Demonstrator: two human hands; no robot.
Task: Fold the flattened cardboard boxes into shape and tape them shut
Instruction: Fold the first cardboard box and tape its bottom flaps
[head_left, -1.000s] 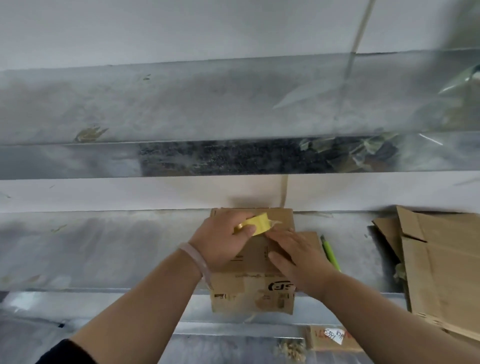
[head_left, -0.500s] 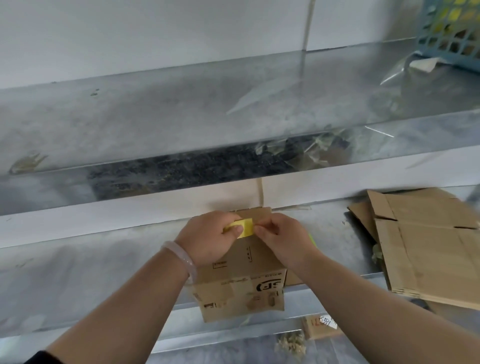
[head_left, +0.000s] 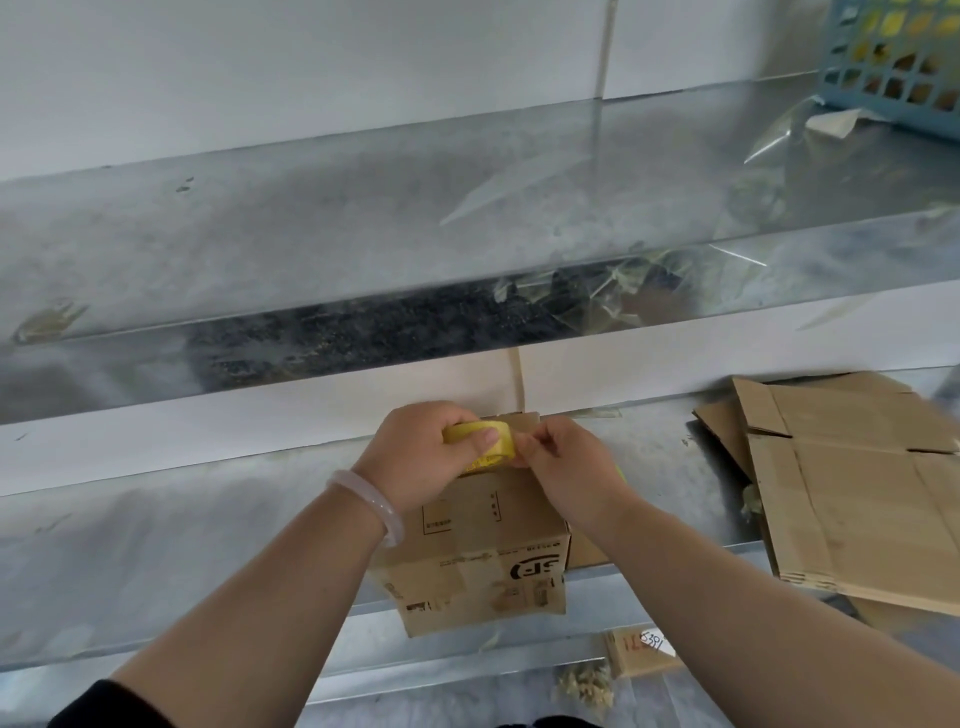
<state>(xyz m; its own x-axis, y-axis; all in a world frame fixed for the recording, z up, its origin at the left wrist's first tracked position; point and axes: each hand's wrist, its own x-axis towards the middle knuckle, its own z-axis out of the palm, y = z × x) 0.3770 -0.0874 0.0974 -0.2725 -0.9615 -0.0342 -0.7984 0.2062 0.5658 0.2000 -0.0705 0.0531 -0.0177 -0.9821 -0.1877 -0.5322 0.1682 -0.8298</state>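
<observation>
So the folded-up cardboard box (head_left: 478, 545) sits on the metal desk (head_left: 182, 545), its near end sticking out a bit over the front edge, printed side facing the camera. The left hand (head_left: 415, 457) has its fingers curled round a yellow tape roll (head_left: 485, 441) and holds it right at the far top edge of the box. The right hand (head_left: 566, 467) is just beside it, fingertips pinching at the roll's right edge - too small to tell if it actually has the loose tape end or not. There's a pale bracelet (head_left: 371, 501) on the left wrist.

Off to the right on the same desk lies a stack of flattened cardboard (head_left: 852, 493), well apart from the box. Up on the shelf (head_left: 311, 208) above, far right corner, there's a blue basket (head_left: 893, 57) - only partly in view.
</observation>
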